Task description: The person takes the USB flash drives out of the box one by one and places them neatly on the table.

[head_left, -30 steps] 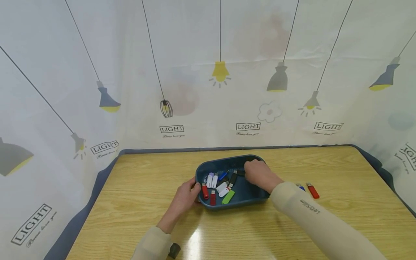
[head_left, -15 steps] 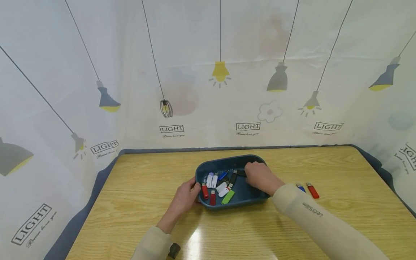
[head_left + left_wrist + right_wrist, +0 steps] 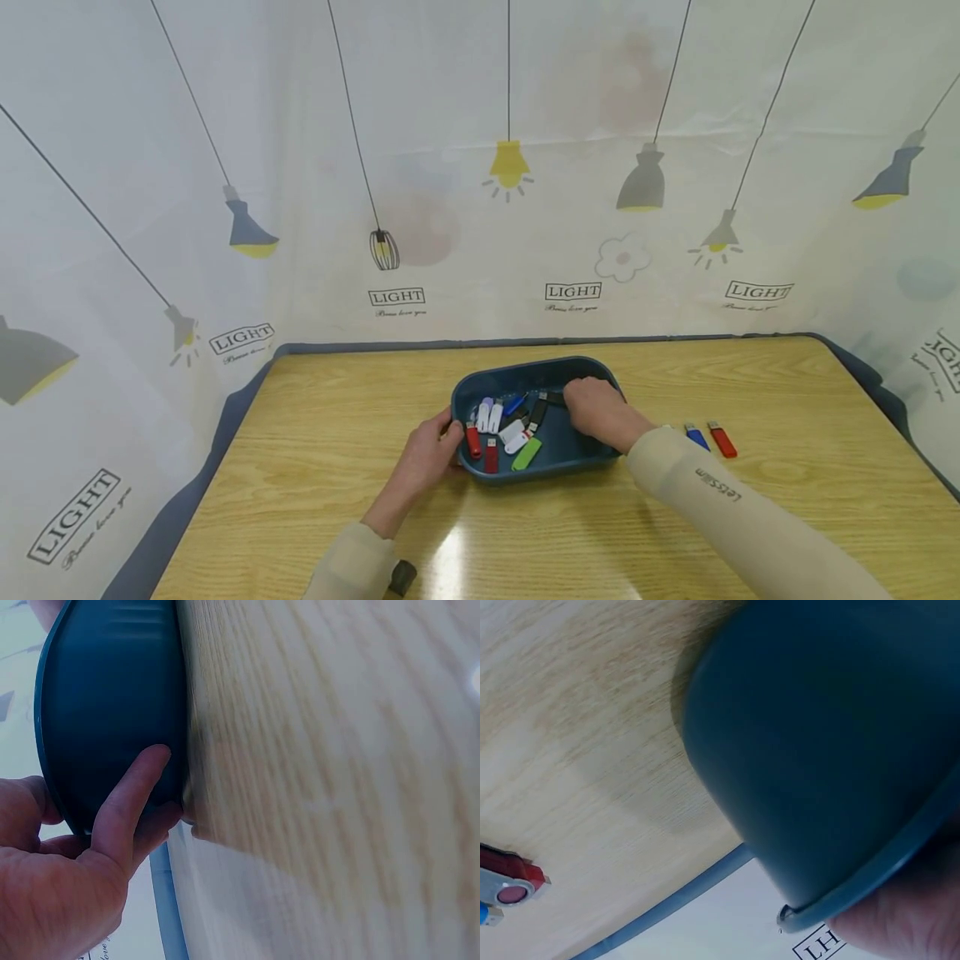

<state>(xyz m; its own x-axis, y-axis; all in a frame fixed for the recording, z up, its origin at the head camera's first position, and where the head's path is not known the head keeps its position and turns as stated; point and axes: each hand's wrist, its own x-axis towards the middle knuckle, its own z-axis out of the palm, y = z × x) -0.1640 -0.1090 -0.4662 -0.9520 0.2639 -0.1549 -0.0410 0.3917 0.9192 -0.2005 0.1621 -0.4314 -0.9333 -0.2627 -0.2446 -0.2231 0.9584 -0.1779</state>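
USBs (image 3: pixel 513 432) in tray (image 3: pixel 573 446) on tbl (image 3: pixel 337 433), other USBs (image 3: pixel 722 440) R of tray.

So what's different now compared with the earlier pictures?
The right sleeve shifted slightly toward the person, uncovering more of the blue USB stick. Nothing was visibly grabbed or released. The left hand on the bin, the right hand reaching in, and the sticks there look unmoved.

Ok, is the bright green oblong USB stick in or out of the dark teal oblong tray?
In. The head view shows the bright green oblong USB stick lying inside the dark teal oblong tray, by its near wall.
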